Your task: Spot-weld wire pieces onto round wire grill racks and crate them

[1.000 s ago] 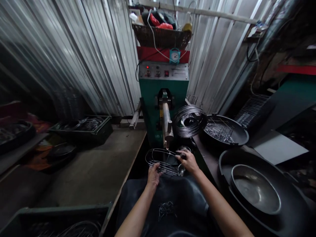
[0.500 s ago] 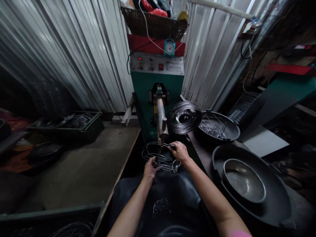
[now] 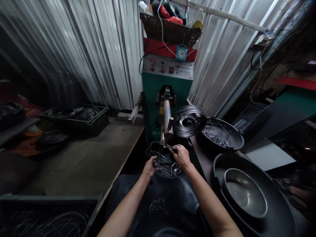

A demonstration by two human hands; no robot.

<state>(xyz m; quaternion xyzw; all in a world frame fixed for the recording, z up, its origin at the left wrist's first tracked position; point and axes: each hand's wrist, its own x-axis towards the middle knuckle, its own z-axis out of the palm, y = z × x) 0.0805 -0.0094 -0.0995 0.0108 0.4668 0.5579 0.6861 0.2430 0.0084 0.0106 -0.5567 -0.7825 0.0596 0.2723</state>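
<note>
My left hand (image 3: 150,167) is closed on the near left edge of a bent wire frame (image 3: 160,160), made of a looped wire with several straight rods. My right hand (image 3: 182,155) pinches a small dark-handled tool (image 3: 174,149), its kind unclear, at the frame's upper right. Directly above the frame is the electrode arm (image 3: 168,120) of a green spot welder (image 3: 150,85); its tip meets or nearly meets the wire. A small shiny metal cup (image 3: 176,169) sits below my right hand. Short wire pieces (image 3: 158,206) lie on the dark apron (image 3: 133,200) over my lap.
Right of the welder is a wire coil (image 3: 189,120), then a pan of wire pieces (image 3: 218,133). A metal bowl (image 3: 245,192) rests in a large dark pan (image 3: 278,197). Bins of wire parts stand at left (image 3: 98,123) and lower left (image 3: 49,199). A basket (image 3: 170,31) tops the welder.
The view has shifted, so the welder appears further right. My hands keep their grips, and the wire frame is turned slightly under the electrode tip.
</note>
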